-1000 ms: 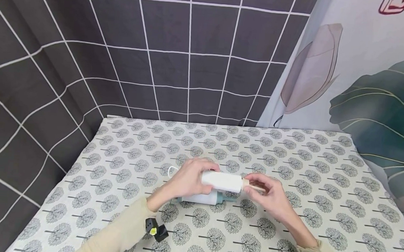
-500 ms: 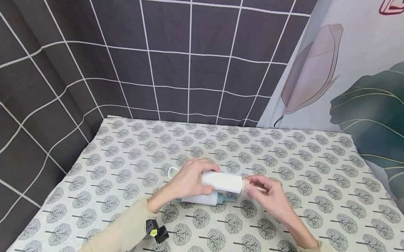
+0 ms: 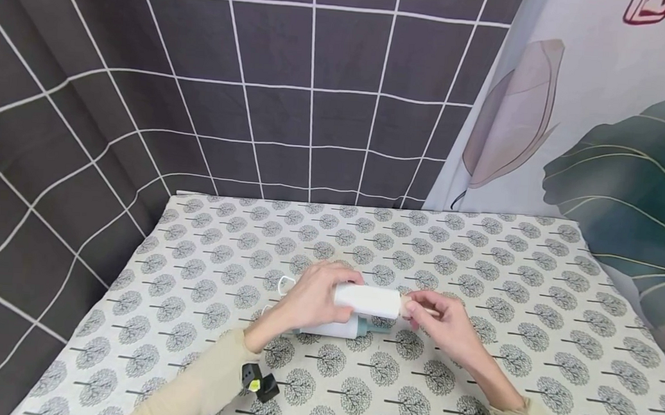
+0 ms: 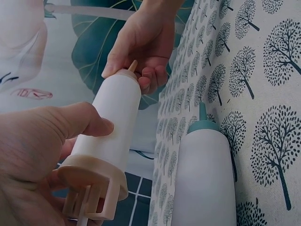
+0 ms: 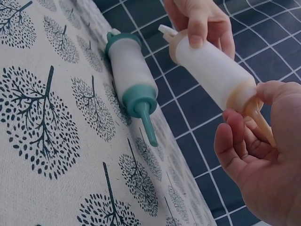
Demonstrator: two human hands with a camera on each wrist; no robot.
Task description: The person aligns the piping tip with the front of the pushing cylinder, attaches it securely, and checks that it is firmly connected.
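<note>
My left hand [image 3: 316, 290] grips the white body of a squeeze bottle [image 3: 368, 299], its thumb lying along the side in the left wrist view. The bottle lies roughly level above the table. Its right end carries a beige nozzle cap [image 5: 242, 97], pinched between the thumb and fingers of my right hand [image 3: 443, 318]. A beige collar [image 4: 89, 172] with a bracket is at the other end, where a white loop [image 3: 285, 284] sticks out. Just below lies a second squeeze bottle [image 3: 332, 327] on its side, with teal ends and a teal nozzle [image 5: 148, 125]; neither hand holds it.
Under everything is a tree-print tablecloth [image 3: 382, 368]. A dark curtain with white grid lines [image 3: 343, 60] hangs behind the table, and a leaf-print curtain [image 3: 617, 189] stands at the right. Black wrist mounts [image 3: 259, 382] sit on both sleeves.
The fingers of my right hand have shifted slightly round the beige nozzle cap. My left hand keeps its grip on the bottle, almost unmoved, and the teal-ended bottle stays put.
</note>
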